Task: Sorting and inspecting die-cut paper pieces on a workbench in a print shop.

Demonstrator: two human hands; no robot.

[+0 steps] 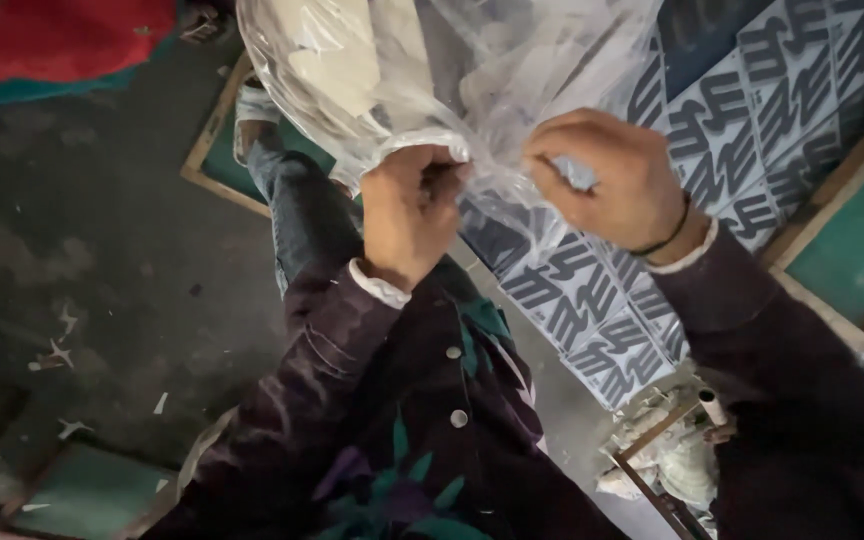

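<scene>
clear plastic — a bag (452, 70) held up in front of the chest, pale flat pieces showing through it. left hand (410, 215) closed on the bag's gathered mouth, fingers curled tight, knuckles toward the camera. right hand (607, 180) pinching the film just beside it, thumb and fingers shut on a fold; thin black band (674, 232) at that wrist. both arms in dark purple sleeves (352, 350) with white cuffs. behind the bag — grey printed sheets (752, 110) with dark wavy shapes, laid overlapping, running down to the lower right. wooden frames (852, 230) with green panels at the right edge and upper left. a jeans leg (302, 210) under the bag. dark floor (102, 250) at left, scattered with white paper scraps. red cloth (52, 35) at top left corner.
</scene>
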